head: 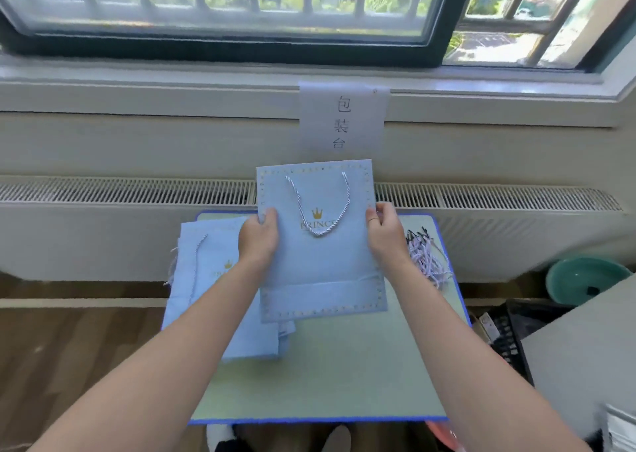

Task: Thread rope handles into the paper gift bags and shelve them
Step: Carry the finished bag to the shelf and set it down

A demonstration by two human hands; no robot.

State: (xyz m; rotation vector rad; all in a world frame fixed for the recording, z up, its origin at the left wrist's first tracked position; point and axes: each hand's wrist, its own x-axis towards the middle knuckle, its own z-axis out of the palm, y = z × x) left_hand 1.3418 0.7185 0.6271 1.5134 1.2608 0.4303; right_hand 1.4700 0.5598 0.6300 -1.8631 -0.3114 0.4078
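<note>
Two bare forearms reached forward over a small worktop with a pale green top and a blue edge. On its left side lay a stack of flat blue paper bags; the topmost showed a gold crown and a rope handle, but how many bags made up the stack could not be told.

One blue gift bag was held flat above the middle of the worktop, tilted up toward the window. The left hand gripped its left edge, thumb curled over the front. The right hand gripped its right edge the same way, with a ring on one finger. The fingers of both hands were clamped on the bag. One white twisted rope handle hung in a loop down its front from two holes near the top edge. Beneath a gold crown the gold lettering read "PRINC", partly covered by the rope. A border of small gold marks ran round the bag.

On the right of the worktop lay a loose bundle of rope handles, too tangled to count.

Beyond, one paper sign on the wall under the window read "包装台".
</note>
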